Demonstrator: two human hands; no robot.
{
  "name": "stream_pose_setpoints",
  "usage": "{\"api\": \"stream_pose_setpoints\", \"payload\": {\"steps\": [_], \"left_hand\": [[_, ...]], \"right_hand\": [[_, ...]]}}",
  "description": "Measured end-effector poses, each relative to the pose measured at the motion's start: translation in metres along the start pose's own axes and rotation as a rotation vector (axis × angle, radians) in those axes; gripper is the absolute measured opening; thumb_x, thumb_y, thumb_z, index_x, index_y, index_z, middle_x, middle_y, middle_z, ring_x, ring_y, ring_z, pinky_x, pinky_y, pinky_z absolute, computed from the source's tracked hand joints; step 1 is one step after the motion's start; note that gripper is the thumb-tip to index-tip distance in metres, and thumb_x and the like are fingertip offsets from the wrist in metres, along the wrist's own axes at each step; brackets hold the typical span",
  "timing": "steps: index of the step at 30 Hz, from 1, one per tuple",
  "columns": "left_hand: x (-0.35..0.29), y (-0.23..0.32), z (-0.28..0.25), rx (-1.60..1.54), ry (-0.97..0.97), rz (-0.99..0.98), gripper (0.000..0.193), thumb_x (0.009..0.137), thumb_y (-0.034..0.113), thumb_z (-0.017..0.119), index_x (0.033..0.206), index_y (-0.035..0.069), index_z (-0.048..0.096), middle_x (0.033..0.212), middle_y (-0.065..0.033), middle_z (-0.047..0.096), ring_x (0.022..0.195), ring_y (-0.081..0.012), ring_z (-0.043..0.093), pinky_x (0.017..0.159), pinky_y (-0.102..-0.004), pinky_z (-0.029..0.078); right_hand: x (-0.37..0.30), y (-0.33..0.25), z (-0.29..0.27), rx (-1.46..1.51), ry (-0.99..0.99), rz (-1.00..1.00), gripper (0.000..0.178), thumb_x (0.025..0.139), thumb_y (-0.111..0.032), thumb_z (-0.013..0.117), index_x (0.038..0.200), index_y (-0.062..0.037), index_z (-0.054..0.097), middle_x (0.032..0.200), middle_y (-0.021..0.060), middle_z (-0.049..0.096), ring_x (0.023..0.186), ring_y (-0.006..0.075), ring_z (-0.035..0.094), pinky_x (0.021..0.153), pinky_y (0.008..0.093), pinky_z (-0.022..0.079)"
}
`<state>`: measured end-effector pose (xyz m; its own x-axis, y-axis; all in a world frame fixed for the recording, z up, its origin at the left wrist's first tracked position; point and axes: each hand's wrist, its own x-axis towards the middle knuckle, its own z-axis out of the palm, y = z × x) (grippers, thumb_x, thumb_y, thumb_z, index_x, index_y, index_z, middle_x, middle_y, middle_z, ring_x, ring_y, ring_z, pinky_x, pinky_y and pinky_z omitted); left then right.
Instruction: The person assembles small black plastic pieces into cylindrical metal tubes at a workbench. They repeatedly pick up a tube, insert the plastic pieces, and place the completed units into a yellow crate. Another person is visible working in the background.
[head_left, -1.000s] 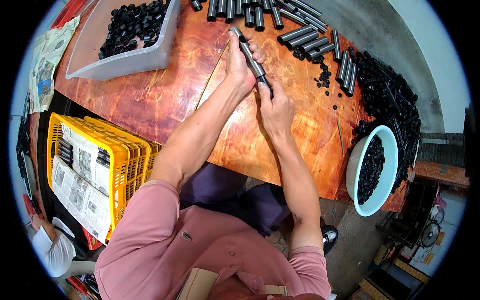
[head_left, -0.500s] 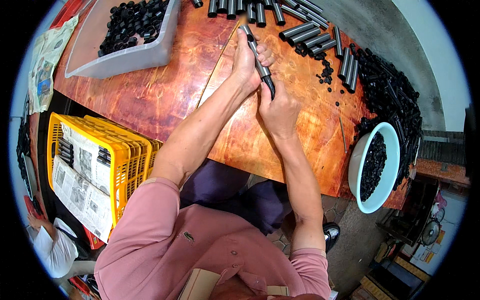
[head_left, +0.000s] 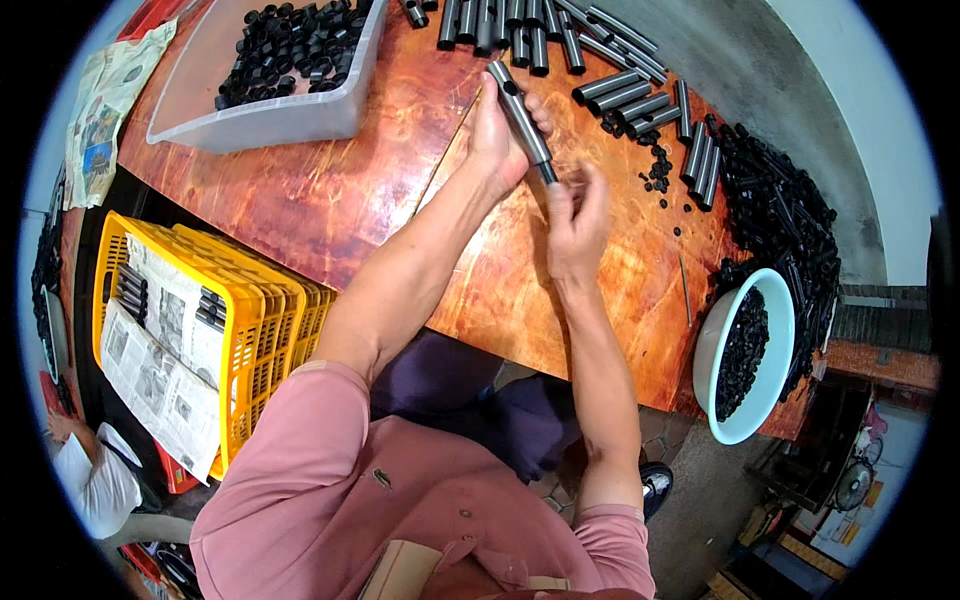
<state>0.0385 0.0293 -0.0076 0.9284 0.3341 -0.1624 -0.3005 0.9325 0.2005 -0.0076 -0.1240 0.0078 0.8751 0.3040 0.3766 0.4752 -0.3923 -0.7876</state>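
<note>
My left hand (head_left: 497, 135) is wrapped round a shiny grey metal tube (head_left: 526, 125) above the table. The tube slants, its far end tilted to the left, and a dark hole shows near that end. A black rod-like piece (head_left: 547, 173) sticks out of the tube's near end. Close beside this black end is my right hand (head_left: 577, 225), its thumb apart from its slightly blurred, bent fingers. It seems to hold nothing; whether the thumb touches the black piece I cannot tell.
Several similar tubes (head_left: 620, 95) lie at the back. Black parts heap (head_left: 785, 200) at the right, beside a pale blue basin (head_left: 778, 375) of black pieces. A translucent bin (head_left: 260, 130) holds black rings. A thin rod (head_left: 686, 290) lies near the basin. Yellow crates (head_left: 230, 370) stand left; another person (head_left: 95, 485) is beyond.
My right hand has loosened from the black piece and shifted slightly right. Less of the black piece sticks out of the tube. My left hand still grips the tube. The view has shifted slightly.
</note>
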Motion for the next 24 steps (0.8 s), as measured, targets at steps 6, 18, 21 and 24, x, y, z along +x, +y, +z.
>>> {"api": "stream_pose_setpoints", "payload": {"steps": [6, 18, 21, 24], "left_hand": [[0.009, 0.008, -0.013, -0.069, -0.063, 0.02, 0.052, 0.101, 0.062, 0.039, 0.091, 0.011, 0.047, 0.069, -0.0018, 0.043, 0.054, -0.0117, 0.039, 0.049, -0.026, 0.035], [-0.017, -0.033, 0.021, 0.105, 0.03, 0.0, 0.055, 0.103, 0.062, 0.028, 0.091, 0.01, 0.042, 0.062, 0.0029, 0.037, 0.047, -0.0086, 0.031, 0.042, -0.024, 0.029], [-0.026, -0.037, 0.021, 0.14, -0.022, -0.067, 0.055, 0.103, 0.062, 0.028, 0.091, 0.011, 0.043, 0.064, 0.0029, 0.04, 0.048, -0.0088, 0.033, 0.044, -0.0257, 0.031], [-0.012, -0.017, 0.013, 0.08, -0.045, 0.046, 0.054, 0.103, 0.062, 0.029, 0.091, 0.012, 0.045, 0.067, 0.0025, 0.042, 0.053, -0.0087, 0.037, 0.047, -0.0258, 0.034]], "right_hand": [[0.003, 0.01, -0.009, 0.283, 0.33, -0.131, 0.048, 0.102, -0.04, 0.045, 0.131, -0.0011, 0.048, 0.123, 0.0121, 0.052, 0.115, 0.0235, 0.049, 0.101, 0.0394, 0.038], [0.015, 0.009, 0.008, 0.347, 0.339, -0.102, 0.062, 0.101, -0.051, 0.042, 0.135, 0.0007, 0.041, 0.131, 0.0156, 0.046, 0.129, 0.0281, 0.041, 0.115, 0.0442, 0.025], [0.011, 0.016, 0.005, 0.274, 0.326, -0.226, 0.062, 0.101, -0.051, 0.042, 0.135, 0.0011, 0.041, 0.133, 0.0159, 0.044, 0.131, 0.0286, 0.039, 0.116, 0.0446, 0.023], [0.007, 0.016, 0.0, 0.31, 0.336, -0.226, 0.063, 0.101, -0.051, 0.041, 0.136, 0.0014, 0.04, 0.134, 0.0165, 0.043, 0.131, 0.029, 0.038, 0.116, 0.0447, 0.023]]}}
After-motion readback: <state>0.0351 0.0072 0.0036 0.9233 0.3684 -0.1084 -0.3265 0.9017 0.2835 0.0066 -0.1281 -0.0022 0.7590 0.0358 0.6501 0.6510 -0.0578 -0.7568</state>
